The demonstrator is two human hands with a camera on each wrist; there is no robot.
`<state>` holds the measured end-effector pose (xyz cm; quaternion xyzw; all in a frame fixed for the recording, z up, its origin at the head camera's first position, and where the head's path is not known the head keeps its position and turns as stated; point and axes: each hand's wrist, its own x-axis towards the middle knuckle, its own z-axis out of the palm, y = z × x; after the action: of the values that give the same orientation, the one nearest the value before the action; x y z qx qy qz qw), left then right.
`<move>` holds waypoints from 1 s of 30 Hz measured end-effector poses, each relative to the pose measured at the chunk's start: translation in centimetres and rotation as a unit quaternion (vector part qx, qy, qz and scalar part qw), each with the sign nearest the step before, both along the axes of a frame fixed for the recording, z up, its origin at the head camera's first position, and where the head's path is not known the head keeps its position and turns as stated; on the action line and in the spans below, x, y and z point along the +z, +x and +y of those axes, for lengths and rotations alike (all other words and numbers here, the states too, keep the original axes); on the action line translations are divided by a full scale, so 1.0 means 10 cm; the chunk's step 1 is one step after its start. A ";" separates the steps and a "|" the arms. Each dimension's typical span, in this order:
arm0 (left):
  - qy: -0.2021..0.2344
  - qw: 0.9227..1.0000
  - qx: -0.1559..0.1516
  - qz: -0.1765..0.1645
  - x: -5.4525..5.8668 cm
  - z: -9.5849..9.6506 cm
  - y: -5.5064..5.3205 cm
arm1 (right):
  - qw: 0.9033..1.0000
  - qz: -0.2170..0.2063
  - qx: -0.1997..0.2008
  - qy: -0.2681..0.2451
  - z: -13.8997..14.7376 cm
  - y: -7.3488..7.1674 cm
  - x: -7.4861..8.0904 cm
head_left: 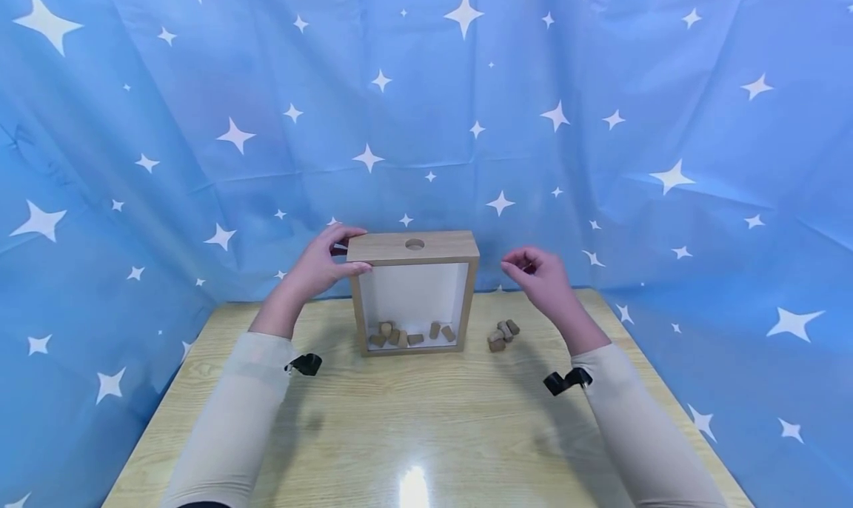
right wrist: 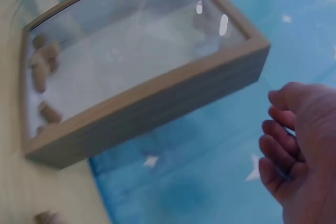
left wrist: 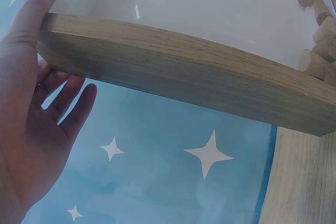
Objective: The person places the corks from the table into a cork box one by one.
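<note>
A wooden shadow box (head_left: 412, 249) with a clear front and a round hole in its top stands upright on the table. Several corks (head_left: 415, 339) lie along its bottom inside. My left hand (head_left: 324, 260) grips the upper left corner, thumb in front and fingers toward the back; the left wrist view shows some of those fingers behind the side panel. To the right of the box, my right hand (head_left: 541, 275) is raised off the table. Its fingers (right wrist: 275, 148) are loosely curled, with nothing visible between them. Below it, a small pile of corks (head_left: 501, 336) lies on the table.
The light wood table (head_left: 400, 419) reaches back to a blue curtain (head_left: 426, 86) with white stars. The curtain hangs close behind the box and along both sides. Black wrist straps (head_left: 568, 381) sit over the pale sleeves.
</note>
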<state>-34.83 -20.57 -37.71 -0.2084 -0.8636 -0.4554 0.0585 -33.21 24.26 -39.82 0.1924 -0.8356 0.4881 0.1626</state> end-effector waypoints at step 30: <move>0.016 1.000 0.001 -0.007 0.01 0.01 -0.01 | 0.976 -0.053 0.028 0.212 0.19 0.20 -1.51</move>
<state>-34.93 -20.48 -37.59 -0.2036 -0.8568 -0.4705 0.0563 -31.21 26.12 -54.90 0.2195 -0.9217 0.3140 0.0603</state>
